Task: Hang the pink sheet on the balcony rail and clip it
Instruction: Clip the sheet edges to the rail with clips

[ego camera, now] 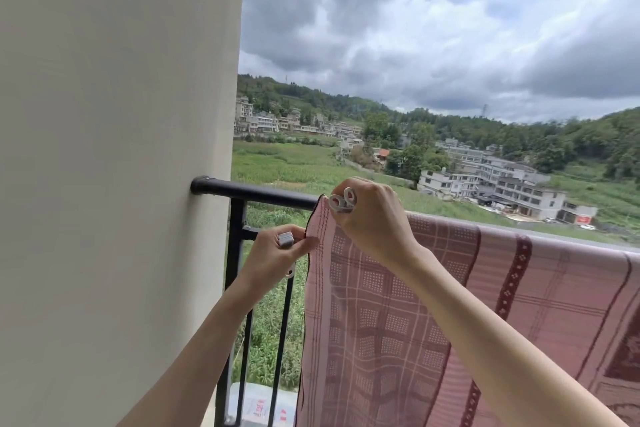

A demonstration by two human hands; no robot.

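Now the right hand [372, 218] is gripping a white clip [343, 200] at the pink sheet [433, 305] corner on the balcony rail [256, 191], the left hand [277, 253] pinching its edge with a grey clip [286, 240]; slipping risks dropping everything over.

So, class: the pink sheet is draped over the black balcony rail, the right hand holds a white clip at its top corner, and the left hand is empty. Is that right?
Not quite. The left hand is not empty: the head view shows it holding a grey clip while pinching the sheet's edge. The pink sheet does hang over the black balcony rail, and the right hand holds a white clip at its top corner.
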